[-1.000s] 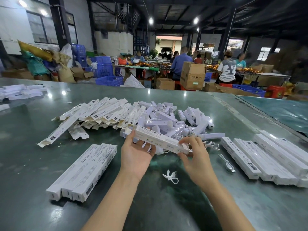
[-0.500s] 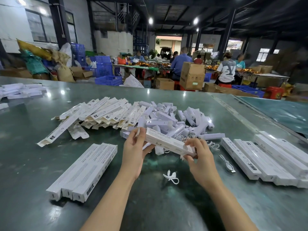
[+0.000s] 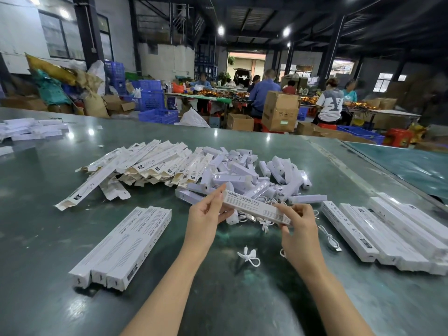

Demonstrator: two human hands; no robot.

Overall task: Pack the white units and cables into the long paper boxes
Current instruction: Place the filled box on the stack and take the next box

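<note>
Both my hands hold one long white paper box (image 3: 254, 206) printed SMART SENSOR LAMP, just above the table. My left hand (image 3: 207, 215) pinches its far left end. Fingers of my right hand (image 3: 299, 223) curl round its near right end. Behind the box lies a heap of white units (image 3: 249, 177). Several bundled white cables (image 3: 249, 255) lie loose under and near my hands. A pile of flat, unfolded paper boxes (image 3: 145, 166) sits to the left of the units.
Three closed boxes (image 3: 126, 246) lie side by side at the near left. A row of several closed boxes (image 3: 388, 234) lies at the right. More white boxes (image 3: 29, 128) sit at the table's far left. People work at benches beyond the green table (image 3: 48, 238).
The box has turned in my hands so its printed side faces up. My right hand has shifted along the near end, and both hands moved slightly right.
</note>
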